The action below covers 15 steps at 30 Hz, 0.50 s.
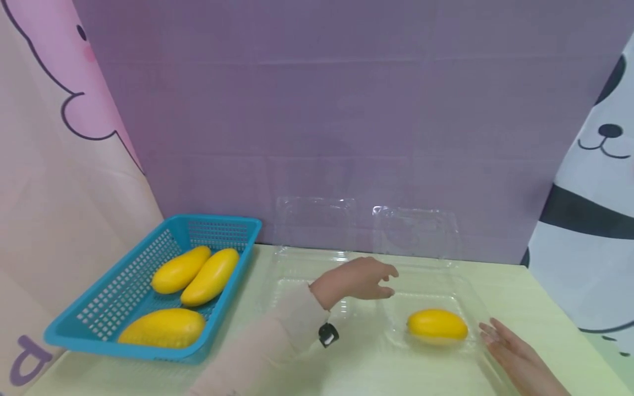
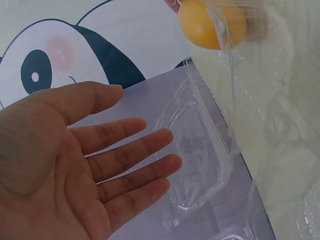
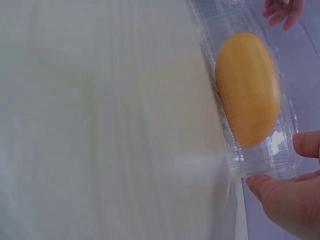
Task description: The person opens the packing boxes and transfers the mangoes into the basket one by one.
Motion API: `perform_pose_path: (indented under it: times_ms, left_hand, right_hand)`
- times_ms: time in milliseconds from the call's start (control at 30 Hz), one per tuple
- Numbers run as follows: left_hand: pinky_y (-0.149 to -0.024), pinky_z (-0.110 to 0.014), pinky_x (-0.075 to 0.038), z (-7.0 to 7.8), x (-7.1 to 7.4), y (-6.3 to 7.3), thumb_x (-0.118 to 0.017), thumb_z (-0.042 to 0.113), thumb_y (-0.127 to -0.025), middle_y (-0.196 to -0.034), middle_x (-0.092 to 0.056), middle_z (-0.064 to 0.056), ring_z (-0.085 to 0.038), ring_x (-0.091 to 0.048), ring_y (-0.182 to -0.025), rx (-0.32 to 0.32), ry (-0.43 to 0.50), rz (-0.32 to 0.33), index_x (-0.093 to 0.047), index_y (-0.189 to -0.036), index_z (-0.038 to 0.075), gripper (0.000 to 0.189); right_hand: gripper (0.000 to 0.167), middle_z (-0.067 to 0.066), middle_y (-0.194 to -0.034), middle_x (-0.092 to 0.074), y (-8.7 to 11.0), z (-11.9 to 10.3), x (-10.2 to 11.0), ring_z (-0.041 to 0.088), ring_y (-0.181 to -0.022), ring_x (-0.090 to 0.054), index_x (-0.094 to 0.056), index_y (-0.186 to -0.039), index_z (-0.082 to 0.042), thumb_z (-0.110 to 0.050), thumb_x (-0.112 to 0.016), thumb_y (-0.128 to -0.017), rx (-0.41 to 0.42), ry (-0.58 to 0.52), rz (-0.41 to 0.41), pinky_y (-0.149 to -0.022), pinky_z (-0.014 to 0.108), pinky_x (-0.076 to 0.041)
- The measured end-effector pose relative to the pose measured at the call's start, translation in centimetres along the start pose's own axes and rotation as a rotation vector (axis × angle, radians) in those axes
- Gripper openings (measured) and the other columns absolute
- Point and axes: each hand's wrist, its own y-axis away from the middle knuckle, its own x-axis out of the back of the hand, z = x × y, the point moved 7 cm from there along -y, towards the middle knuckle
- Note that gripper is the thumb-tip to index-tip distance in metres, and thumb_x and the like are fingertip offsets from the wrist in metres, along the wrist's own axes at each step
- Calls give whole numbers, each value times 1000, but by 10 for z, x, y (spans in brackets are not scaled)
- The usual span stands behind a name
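Note:
A yellow mango (image 1: 437,325) lies in the right-hand clear plastic clamshell box (image 1: 396,338), whose lid (image 1: 416,234) stands up at the back. My right hand (image 1: 520,357) is at the box's right end. In the right wrist view its thumb (image 3: 265,187) and a fingertip (image 3: 306,143) meet the box's end near a corner, spread apart. My left hand (image 1: 359,280) hovers over the inner edges of the two boxes, left of the mango. Its palm and loosely bent fingers (image 2: 130,162) show in the left wrist view, holding nothing.
A second clear box (image 1: 274,283), lid (image 1: 314,225) raised, sits to the left, partly behind my left forearm. At the far left, a blue basket (image 1: 238,297) holds three mangoes (image 1: 210,278). A purple cloth (image 1: 322,110) hangs behind the pale table (image 1: 356,363), with printed curtains on both sides.

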Motion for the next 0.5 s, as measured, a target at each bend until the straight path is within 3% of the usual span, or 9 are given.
perform_pose_path:
  times_ms: [500]
  left_hand:
    - [-89, -18, -46, 17, -17, -15, -62, 31, -91, -124, -61, 7, -4, -58, -107, -15, 12, 14, -52, -134, 19, 45]
  right_hand:
    - [101, 26, -152, -3, 2, 1, -1, 52, -135, -7, 11, -147, -1, -70, -33, -89, -25, -33, -10, -94, 71, -26]
